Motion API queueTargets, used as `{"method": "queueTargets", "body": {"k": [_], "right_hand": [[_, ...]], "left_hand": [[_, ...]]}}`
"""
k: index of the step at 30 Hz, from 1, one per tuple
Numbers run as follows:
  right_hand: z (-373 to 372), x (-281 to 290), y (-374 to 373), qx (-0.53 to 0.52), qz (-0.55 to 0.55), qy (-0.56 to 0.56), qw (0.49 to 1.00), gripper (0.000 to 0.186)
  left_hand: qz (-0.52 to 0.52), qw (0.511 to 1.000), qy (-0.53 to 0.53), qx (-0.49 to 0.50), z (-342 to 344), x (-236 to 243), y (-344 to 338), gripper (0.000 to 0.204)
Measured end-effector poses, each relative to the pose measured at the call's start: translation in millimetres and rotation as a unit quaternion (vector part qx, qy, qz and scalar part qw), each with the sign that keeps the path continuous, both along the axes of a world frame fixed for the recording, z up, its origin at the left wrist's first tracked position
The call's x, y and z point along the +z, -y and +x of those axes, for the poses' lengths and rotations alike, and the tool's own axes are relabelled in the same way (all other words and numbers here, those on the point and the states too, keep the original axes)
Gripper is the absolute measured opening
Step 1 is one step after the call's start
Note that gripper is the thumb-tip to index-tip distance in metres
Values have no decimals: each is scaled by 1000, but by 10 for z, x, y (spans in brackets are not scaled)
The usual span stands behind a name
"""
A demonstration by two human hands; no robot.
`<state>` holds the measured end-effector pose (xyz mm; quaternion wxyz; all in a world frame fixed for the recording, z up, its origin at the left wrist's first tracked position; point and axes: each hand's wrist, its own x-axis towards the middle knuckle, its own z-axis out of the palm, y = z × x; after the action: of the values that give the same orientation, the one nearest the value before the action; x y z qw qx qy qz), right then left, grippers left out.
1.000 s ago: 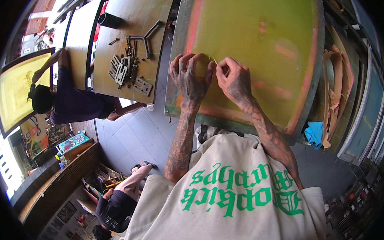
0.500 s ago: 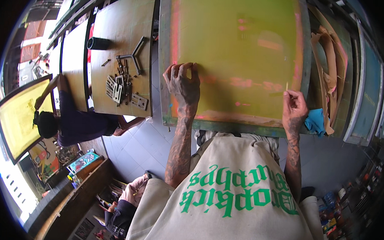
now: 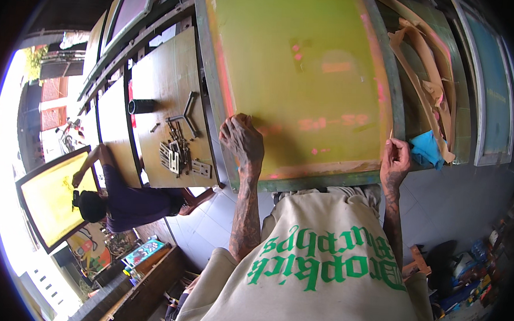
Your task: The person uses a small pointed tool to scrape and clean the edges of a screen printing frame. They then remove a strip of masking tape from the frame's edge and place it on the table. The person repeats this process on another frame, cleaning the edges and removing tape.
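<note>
A large screen-printing frame (image 3: 290,185) with yellow-green mesh (image 3: 306,88) lies in front of me, bordered by bands of pink and orange stain. My left hand (image 3: 243,140) is over its near left side, fingers curled and pressed together; what they hold, if anything, is hidden. Off the frame's near right corner, my right hand (image 3: 396,161) pinches a thin, pale, stick-like piece (image 3: 391,133) upright between thumb and finger. Faint pink marks (image 3: 333,122) show on the mesh between my hands.
At left, a board (image 3: 163,64) carries a dark cup (image 3: 142,106), a three-armed wrench (image 3: 185,116) and metal hinge parts (image 3: 177,157). Another person (image 3: 134,207) handles a bright yellow screen (image 3: 55,192) farther left. A blue cloth (image 3: 427,148) and torn brown paper (image 3: 435,88) lie right.
My view has shifted and tilted, so the frame and left-hand board sit differently in the picture. My left fingers have bunched closer together; my right hand still pinches the thin piece.
</note>
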<state>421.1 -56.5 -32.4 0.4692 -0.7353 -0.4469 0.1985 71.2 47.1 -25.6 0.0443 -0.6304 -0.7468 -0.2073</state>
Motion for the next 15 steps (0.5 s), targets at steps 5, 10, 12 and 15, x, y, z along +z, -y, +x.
{"method": "queueTargets", "body": {"k": [5,10,12,15], "right_hand": [[-11,-118,-22,-43,33,33,998,13],[57,-196,-16,-77,36,74,994,11],[-30,-212,-40,-66,37,48,996,11],[-2,-245,-66,-76,46,37,995,11]], "left_hand": [[-35,999,-20,11,-243,12,-10,15],[10,1000,12,14,-576,-256,-168,14],[-26,990,-97,99,-1238,-382,15,14],[68,982,-151,89,-2004,-82,161,18]]}}
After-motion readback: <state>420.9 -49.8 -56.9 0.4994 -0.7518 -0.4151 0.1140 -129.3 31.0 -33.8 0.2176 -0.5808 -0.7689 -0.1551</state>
